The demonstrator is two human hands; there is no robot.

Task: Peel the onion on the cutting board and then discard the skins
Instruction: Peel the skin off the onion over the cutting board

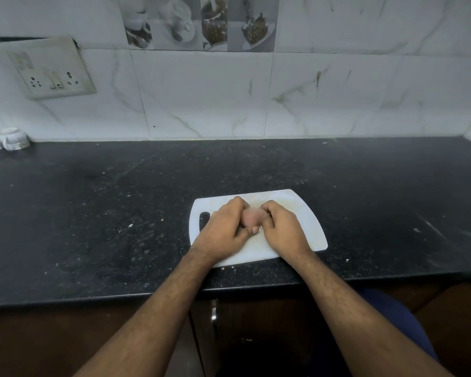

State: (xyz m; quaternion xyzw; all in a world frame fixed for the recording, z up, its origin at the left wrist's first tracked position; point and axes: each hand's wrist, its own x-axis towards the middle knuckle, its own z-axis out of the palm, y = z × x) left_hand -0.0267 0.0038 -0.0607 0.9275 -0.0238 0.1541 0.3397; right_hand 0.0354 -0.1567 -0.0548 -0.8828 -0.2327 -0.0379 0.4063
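Onion: pale pink, on the white cutting board, enclosed between both hands. Left hand curled against its left side, fingers bent over the top. Right hand closed on its right side. Both grip the onion; most of it is hidden. Board lies on the black speckled table, near the front edge, handle slot to the left.

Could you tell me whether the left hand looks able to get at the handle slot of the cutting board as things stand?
Probably yes. The slot lies uncovered just beside the left hand, with nothing between them, though that hand would first have to let go of the onion.
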